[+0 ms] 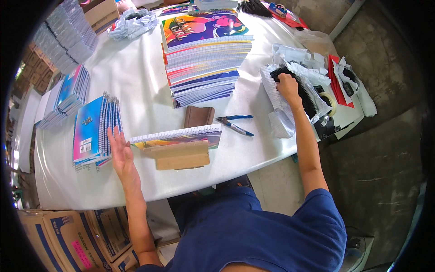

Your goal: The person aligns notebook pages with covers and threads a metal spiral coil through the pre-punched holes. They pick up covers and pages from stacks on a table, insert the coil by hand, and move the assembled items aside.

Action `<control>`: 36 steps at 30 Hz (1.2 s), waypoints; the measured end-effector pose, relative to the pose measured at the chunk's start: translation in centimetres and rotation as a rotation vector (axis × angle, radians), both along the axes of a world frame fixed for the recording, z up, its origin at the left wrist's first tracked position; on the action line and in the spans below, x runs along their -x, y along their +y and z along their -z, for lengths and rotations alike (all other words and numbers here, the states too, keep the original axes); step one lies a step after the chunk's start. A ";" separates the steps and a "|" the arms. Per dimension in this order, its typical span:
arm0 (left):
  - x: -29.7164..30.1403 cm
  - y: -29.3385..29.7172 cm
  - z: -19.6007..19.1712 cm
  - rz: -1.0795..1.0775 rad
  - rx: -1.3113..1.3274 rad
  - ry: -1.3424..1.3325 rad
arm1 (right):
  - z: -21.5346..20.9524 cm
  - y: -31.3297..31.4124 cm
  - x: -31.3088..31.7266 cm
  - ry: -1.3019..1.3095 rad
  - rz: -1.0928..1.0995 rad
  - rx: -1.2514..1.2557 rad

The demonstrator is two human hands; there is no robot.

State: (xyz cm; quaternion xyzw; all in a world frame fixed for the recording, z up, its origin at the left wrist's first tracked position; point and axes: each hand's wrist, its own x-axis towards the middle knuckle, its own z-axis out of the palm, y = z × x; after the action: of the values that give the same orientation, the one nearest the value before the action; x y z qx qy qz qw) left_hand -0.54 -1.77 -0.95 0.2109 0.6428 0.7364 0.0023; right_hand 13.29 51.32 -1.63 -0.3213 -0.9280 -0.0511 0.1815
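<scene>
My left hand [121, 152] is held upright with its fingers stretched out, between the blue-and-pink spiral notebooks [90, 124] and the left end of an unbound notebook [181, 134]. That notebook stands on edge, its punched holes facing up, against a brown cardboard rest [182, 155]. To the right, my right hand [288, 86] reaches into an opened paper wrapping, its fingers closed on black binding coils [306, 97]. The fingertips are partly hidden among the coils. Blue-handled pliers [235, 125] lie beside a brown block [199, 117] behind the notebook.
A tall fanned stack of punched notebooks [206, 63] fills the table's middle. More notebooks [68, 95] lie at the left, before wrapped stacks [65, 34]. A tape roll [328, 104] sits near the coils. Cardboard boxes [74, 238] stand below the table's left edge.
</scene>
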 end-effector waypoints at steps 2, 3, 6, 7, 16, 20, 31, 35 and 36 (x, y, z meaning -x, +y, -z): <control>0.2 -0.5 -0.3 -0.011 -0.018 0.008 | -0.9 0.1 -0.4 0.035 0.033 0.068; 0.3 -0.6 -0.7 -0.011 -0.015 0.020 | -1.2 0.1 -0.5 0.052 0.049 0.102; 0.5 -0.6 -1.4 -0.002 -0.005 0.052 | -1.0 0.0 -0.5 0.114 0.084 0.048; 0.5 -0.6 -1.5 -0.003 -0.005 0.065 | -1.3 -0.5 -0.2 0.112 0.102 0.040; -0.3 0.2 -2.9 -0.015 0.000 0.113 | -0.7 -0.7 -0.7 -0.033 -0.058 -0.072; -0.4 -0.4 -3.2 -0.039 0.021 0.138 | -1.8 0.3 -1.0 0.020 -0.087 -0.114; -2.6 3.9 -8.1 -0.133 0.403 0.635 | -8.1 -5.0 -1.0 0.319 -0.201 -0.275; -5.4 9.6 -10.1 -0.014 0.791 0.953 | -10.2 -15.5 -2.2 0.356 -0.605 0.516; -5.7 11.0 -9.5 0.009 0.828 0.968 | -10.6 -18.3 -2.5 0.327 -0.699 0.585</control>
State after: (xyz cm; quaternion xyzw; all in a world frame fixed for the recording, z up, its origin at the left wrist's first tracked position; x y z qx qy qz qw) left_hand 5.17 9.28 8.60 0.5042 0.8016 0.2482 -0.2042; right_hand 15.78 33.00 8.93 -0.0316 -0.9152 0.3270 0.2334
